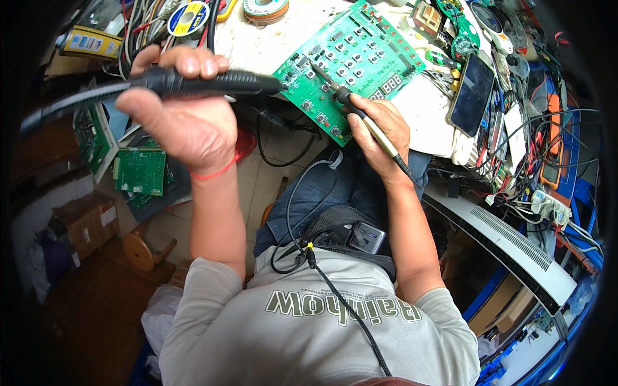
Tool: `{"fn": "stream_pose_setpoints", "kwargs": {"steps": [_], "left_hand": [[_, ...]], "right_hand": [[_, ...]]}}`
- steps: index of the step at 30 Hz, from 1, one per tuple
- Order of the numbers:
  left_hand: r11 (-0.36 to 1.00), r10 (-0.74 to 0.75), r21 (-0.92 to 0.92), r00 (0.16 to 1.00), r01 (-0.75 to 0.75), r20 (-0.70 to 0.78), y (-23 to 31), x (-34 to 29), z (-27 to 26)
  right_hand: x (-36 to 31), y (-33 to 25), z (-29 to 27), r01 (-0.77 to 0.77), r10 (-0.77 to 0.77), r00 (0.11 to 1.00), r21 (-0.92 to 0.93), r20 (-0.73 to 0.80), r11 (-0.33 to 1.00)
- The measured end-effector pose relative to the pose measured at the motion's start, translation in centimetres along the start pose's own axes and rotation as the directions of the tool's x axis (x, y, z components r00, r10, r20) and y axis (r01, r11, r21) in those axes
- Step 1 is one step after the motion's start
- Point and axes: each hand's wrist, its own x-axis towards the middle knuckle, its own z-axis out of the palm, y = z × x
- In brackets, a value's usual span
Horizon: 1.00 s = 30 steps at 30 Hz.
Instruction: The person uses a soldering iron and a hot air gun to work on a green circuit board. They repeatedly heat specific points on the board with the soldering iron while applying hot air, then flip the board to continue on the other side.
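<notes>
A green circuit board (360,45) with push buttons, chips and a digit display lies tilted at the table's front edge. My right hand (385,132) is closed around a soldering iron (372,127), and the iron's tip is over the board's left part, near a small chip. Whether the tip touches is too small to tell. To the left, my left hand (187,122) grips a black handpiece (199,84) with a thick hose (71,104) running off to the left. The handpiece's front end reaches the board's left edge in the picture.
Behind the board stand a wire spool (265,9) and a solder reel (188,19). On the right lie a phone (472,94), tangled cables and an orange multimeter (551,145). More green boards (140,172) are at the left, above a wooden stool (143,249). A cable hangs across my lap.
</notes>
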Motion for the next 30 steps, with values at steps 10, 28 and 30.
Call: {"fn": "stream_pose_setpoints", "kwargs": {"steps": [10, 28, 30], "left_hand": [[0.991, 0.133, -0.017, 0.991, -0.133, 0.028, -6.1, 2.7, 1.1], [0.989, 0.116, 0.084, 0.991, -0.121, 0.067, -7.1, 2.7, 1.6], [0.983, 0.140, 0.102, 0.986, -0.150, 0.094, -7.2, 2.9, 1.4]], "right_hand": [[0.0, 0.1, 0.1, 0.010, -0.010, 1.000, 0.003, -0.011, 1.000], [0.0, 0.0, 0.0, -0.002, 0.002, 1.000, 0.003, -0.006, 1.000], [0.0, -0.1, 0.0, -0.002, 0.002, 1.000, 0.001, -0.006, 1.000]]}}
